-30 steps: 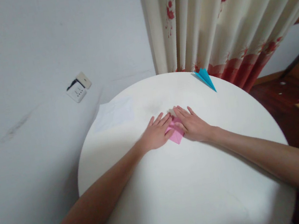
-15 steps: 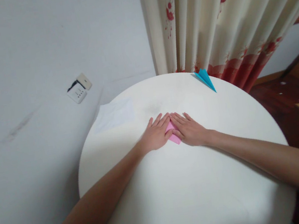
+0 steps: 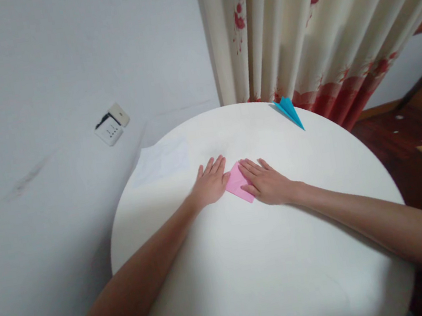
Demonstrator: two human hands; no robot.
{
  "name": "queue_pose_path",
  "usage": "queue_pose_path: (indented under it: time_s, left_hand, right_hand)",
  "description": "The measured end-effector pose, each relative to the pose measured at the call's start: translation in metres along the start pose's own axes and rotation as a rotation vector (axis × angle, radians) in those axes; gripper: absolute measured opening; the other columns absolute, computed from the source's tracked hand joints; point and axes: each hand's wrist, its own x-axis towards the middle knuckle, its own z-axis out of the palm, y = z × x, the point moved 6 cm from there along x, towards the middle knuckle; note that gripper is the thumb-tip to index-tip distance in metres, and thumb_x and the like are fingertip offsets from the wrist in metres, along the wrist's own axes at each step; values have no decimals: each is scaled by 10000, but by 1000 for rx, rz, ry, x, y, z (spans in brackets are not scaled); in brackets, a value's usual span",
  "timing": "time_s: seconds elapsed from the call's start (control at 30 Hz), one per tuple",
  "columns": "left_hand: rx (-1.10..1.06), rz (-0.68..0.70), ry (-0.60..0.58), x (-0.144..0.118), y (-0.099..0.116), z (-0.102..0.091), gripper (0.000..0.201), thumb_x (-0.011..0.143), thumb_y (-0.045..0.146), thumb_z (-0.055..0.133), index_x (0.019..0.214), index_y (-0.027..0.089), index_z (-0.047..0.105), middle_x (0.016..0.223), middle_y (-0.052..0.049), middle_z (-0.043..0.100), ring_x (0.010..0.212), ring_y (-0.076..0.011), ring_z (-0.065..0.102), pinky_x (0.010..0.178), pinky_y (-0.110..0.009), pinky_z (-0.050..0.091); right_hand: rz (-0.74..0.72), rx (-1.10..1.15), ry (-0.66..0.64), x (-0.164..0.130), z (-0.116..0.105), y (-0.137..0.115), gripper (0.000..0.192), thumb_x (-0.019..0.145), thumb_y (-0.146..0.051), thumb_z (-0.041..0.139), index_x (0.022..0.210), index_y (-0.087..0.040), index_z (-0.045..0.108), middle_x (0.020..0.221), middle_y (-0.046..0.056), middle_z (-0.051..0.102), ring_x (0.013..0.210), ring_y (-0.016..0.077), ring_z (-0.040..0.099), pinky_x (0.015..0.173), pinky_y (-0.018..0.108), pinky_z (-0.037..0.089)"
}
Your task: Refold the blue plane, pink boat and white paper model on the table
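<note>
the pink paper (image 3: 236,182) lay flat on the round white surface (image 3: 268,266), a little above the centre of the frame, folded to a small four-sided shape. the left hand (image 3: 210,185) rested palm down just left of the paper, its fingers (image 3: 212,167) straight and close together, the thumb side touching the paper's left edge. the right hand (image 3: 265,184) lay palm down over the paper's right part, fingers extended flat and slightly spread, pressing on the sheet rather than gripping it. neither hand was closed around anything. both forearms ran in from the lower corners of the frame.

a blue folded paper (image 3: 289,110) sat at the far rim of the surface, upper right of centre, well apart from the hands. a white sheet (image 3: 161,160) lay at the left rim. a patterned curtain (image 3: 293,22) hung behind, and a wall socket (image 3: 110,124) showed at mid left.
</note>
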Motion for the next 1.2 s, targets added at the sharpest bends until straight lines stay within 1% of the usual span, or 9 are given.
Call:
queue_pose_path:
  time_s: [0.1, 0.2, 0.3, 0.37, 0.5, 0.73, 0.9, 1.07, 1.2]
  left_hand:
    - [-71, -12, 118, 3, -3, -10, 533, 1020, 328, 323, 1504, 109, 362, 1567, -159, 366, 1470, -320, 296, 1169, -585, 270]
    - [-234, 214, 186, 2, 11, -27, 463, 1010, 304, 393, 1435, 147, 483, 1482, -132, 499, 1405, -242, 420, 1177, -443, 331]
    - [-381, 472, 68, -4, 28, -35, 415, 958, 378, 554, 1340, 221, 594, 1386, -92, 593, 1320, -214, 514, 1150, -388, 378]
    - [-430, 523, -22, -8, 32, -35, 463, 876, 402, 682, 1303, 235, 627, 1397, -95, 574, 1327, -227, 506, 1145, -388, 382]
    - [-482, 505, -78, -9, 31, -32, 557, 774, 362, 794, 1297, 248, 639, 1432, -101, 525, 1357, -243, 468, 1158, -407, 362]
    - [-510, 521, -104, -7, 27, -30, 396, 816, 359, 756, 1199, 273, 709, 1345, -65, 611, 1266, -222, 559, 1121, -363, 400]
    - [-517, 515, -103, -7, 25, -30, 270, 926, 366, 620, 1153, 271, 733, 1301, -53, 658, 1208, -197, 607, 1091, -339, 422]
    - [-521, 510, -57, -7, 25, -34, 310, 1005, 344, 471, 1125, 246, 739, 1242, -57, 694, 1178, -187, 623, 1070, -338, 430]
    - [-500, 435, 17, -4, 23, -36, 388, 1018, 381, 423, 955, 191, 756, 1034, -75, 723, 959, -180, 668, 903, -306, 498]
  right_hand:
    - [4, 7, 4, 0, -1, 1, 713, 1024, -530, 180, 1559, -62, 236, 1616, 179, 209, 1510, 278, 170, 1214, 539, 146]
    - [6, 23, 6, 0, 0, 1, 706, 1024, -527, 183, 1561, -72, 236, 1617, 177, 211, 1510, 281, 168, 1214, 542, 138]
    - [2, 37, 5, 0, 0, 2, 675, 1028, -491, 201, 1561, -78, 237, 1618, 178, 211, 1509, 286, 172, 1212, 547, 138]
    - [-2, 45, 9, 0, 0, 2, 650, 1030, -458, 217, 1560, -84, 239, 1619, 176, 216, 1509, 282, 171, 1212, 543, 143]
    - [-10, 76, 14, 1, -3, 5, 627, 1029, -432, 244, 1557, -93, 254, 1614, 173, 240, 1506, 281, 188, 1211, 544, 155]
    - [-47, 213, 17, 1, -16, 12, 565, 1037, -444, 254, 1500, -155, 400, 1570, 147, 368, 1477, 272, 283, 1181, 563, 218]
    - [-62, 305, 36, 2, -22, 20, 520, 1051, -426, 217, 1375, -209, 561, 1519, 109, 462, 1441, 259, 361, 1167, 558, 248]
    - [-26, 368, 75, 2, -25, 24, 534, 1049, -434, 219, 1303, -197, 624, 1456, 111, 538, 1400, 262, 426, 1170, 539, 258]
    - [-61, 449, 137, 3, -33, 21, 547, 1038, -495, 245, 1225, -211, 674, 1378, 84, 613, 1307, 260, 527, 1150, 479, 314]
